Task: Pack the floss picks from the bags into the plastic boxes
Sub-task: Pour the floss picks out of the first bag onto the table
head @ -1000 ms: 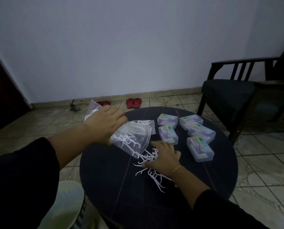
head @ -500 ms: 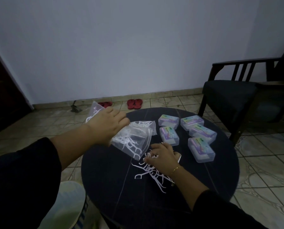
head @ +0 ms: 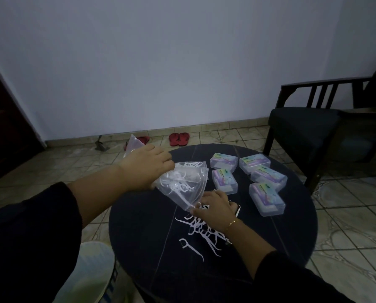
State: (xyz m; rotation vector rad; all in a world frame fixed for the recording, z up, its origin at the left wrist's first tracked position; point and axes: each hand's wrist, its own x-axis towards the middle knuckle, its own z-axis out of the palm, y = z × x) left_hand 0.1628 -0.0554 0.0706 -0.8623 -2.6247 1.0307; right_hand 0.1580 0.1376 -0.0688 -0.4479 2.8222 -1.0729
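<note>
My left hand (head: pixel 146 166) grips a clear plastic bag (head: pixel 182 184) with white floss picks inside, held tilted above the round dark table (head: pixel 139 237). A second bag end (head: pixel 133 143) sticks out behind that hand. Loose white floss picks (head: pixel 201 234) lie in a pile on the table below the bag's mouth. My right hand (head: pixel 215 209) rests on that pile with fingers curled over some picks. Several closed clear plastic boxes (head: pixel 267 199) with purple labels sit at the table's right half.
A dark wooden armchair (head: pixel 309 127) stands right of the table. Red slippers (head: pixel 179 138) and a small tool lie on the tiled floor by the wall. A pale round object (head: pixel 88 272) sits low at the table's left.
My right hand has gone from flat on the picks to curled, gathering them, and shifted slightly towards me. The bag in my left hand has lowered a little towards the right hand.
</note>
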